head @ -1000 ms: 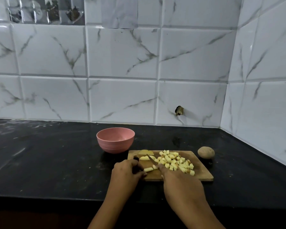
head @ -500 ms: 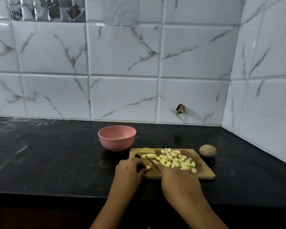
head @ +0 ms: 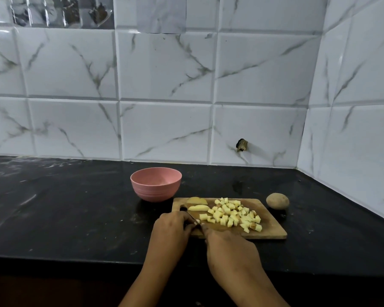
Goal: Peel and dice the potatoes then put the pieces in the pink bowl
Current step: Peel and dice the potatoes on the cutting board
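Dicing is seen well under way on the cutting board (head: 268, 227). The potato strip (head: 197, 222) that lay exposed at the board's near left corner a second ago has been worked down to a pale sliver, now almost wholly covered by the left hand (head: 172, 229). The knife (head: 193, 219) has been drawn back from mid-board to just beside those fingers.

By this reading one strip is nearly finished, yet the cutting is judged far from over. Two peeled wedges (head: 197, 207) are left uncut at the board's far left edge, and a whole unpeeled potato (head: 277, 200) sits off the board's far right corner. The diced pieces (head: 231, 214) are heaped across the board's middle. None can be seen in the pink bowl (head: 155, 191), which stands just beyond the board's far left corner.

The left hand is held knuckles-up, fingers curled down and pressed onto the sliver. The right hand (head: 228, 247) is closed around the knife's handle, which is hidden beneath it, the blade angled away toward the board's left edge.
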